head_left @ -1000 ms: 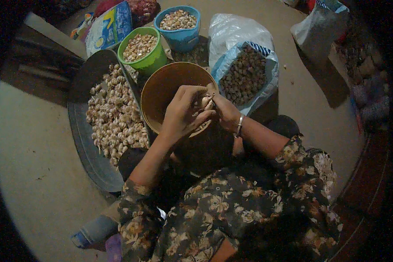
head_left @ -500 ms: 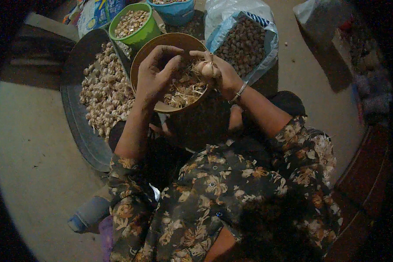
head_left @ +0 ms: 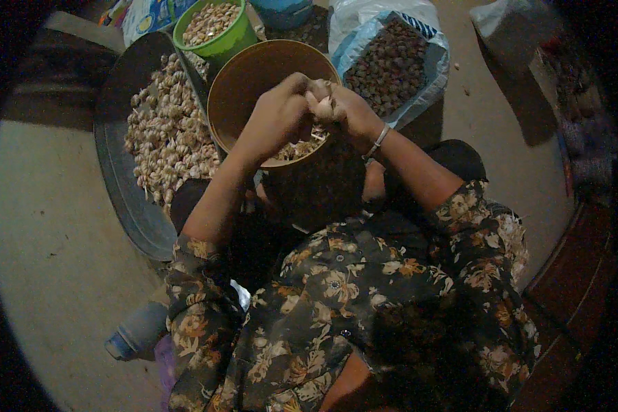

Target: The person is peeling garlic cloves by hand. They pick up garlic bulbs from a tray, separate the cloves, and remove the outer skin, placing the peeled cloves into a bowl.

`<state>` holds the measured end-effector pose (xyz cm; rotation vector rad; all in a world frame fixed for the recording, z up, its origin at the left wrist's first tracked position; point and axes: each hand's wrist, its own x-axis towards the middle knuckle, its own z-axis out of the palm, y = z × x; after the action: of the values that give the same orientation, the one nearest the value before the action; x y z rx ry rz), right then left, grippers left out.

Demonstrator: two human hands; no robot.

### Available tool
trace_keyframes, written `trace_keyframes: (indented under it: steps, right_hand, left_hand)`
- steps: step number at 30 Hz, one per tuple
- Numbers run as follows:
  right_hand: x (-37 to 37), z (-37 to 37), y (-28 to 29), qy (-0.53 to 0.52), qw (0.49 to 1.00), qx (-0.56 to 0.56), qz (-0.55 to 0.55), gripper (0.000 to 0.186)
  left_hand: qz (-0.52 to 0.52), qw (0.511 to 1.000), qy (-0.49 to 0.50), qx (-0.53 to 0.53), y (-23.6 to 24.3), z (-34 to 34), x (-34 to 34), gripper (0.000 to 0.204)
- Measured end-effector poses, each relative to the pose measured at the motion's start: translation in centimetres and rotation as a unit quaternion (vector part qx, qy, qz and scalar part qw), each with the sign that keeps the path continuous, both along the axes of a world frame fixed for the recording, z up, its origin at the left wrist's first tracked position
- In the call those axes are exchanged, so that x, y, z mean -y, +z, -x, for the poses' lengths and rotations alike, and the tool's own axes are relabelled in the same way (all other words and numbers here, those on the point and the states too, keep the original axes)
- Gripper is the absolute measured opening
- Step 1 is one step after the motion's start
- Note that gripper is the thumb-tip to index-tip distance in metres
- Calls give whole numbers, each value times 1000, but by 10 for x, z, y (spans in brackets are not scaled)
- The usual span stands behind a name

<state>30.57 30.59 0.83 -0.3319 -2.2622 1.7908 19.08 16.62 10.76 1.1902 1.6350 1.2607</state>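
Note:
A pale garlic bulb (head_left: 327,108) is held between my two hands above a round tan bucket (head_left: 218,93). My right hand (head_left: 353,111) grips it from the right side, a bracelet showing at the wrist. Curled in from the left, my left hand (head_left: 281,118) has its fingers closed against the bulb; their tips are partly hidden. Dry stalks and skins (head_left: 296,150) lie inside the bucket, partly covered by my left hand.
Many garlic bulbs (head_left: 172,130) fill a dark oval tub (head_left: 127,216) on the left. Behind stand a green bucket (head_left: 235,42) of cloves and a blue bucket (head_left: 281,15). A pale blue sack (head_left: 429,93) at the right holds dark roundish pieces (head_left: 388,65).
My left hand has moved right and closed onto the garlic bulb, having been apart from it with its fingers curved. My right hand keeps holding the bulb. The view has shifted slightly.

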Motion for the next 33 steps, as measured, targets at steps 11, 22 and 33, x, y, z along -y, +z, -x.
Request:
trace_keyframes:
  steps: [11, 22, 33]
  right_hand:
    - [13, 6, 14, -139, 983, -46, -108, 28]
    - [8, 16, 16, -206, 976, -66, -13, 34]
    - [11, 9, 19, -126, 937, 139, 294, 35]
  left_hand:
    - [-58, 969, 22, -239, -18, -4, -5, 34]
    - [13, 995, 87, 53, -18, 1, -7, 22]
    - [21, 981, 88, 172, -6, -7, 5, 21]
